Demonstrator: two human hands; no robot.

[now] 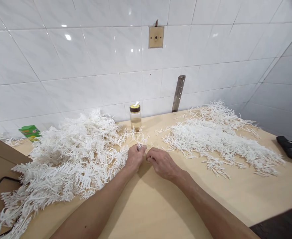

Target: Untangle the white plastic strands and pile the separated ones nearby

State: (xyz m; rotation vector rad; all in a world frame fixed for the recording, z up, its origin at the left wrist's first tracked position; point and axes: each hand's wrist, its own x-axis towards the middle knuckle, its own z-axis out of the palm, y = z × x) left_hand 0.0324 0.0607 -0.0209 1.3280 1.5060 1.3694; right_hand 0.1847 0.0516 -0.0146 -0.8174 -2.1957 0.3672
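Left hand (135, 158) has its fingers pinched on a white sprig (142, 139). Right hand (162, 163) is curled close by, can't tell if it's gripping anything.

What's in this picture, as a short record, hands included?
Left hand: holds a white branching piece
Right hand: beside it, fingers curled; grip unclear
Left heap: tangled white strands, piled high
Right heap: similar strands, lying flatter
Jar: beyond the hands, dark-rimmed lid on, partly filled
Metal strip: upright by the tiled wall, slightly tilted
Surface: pale table
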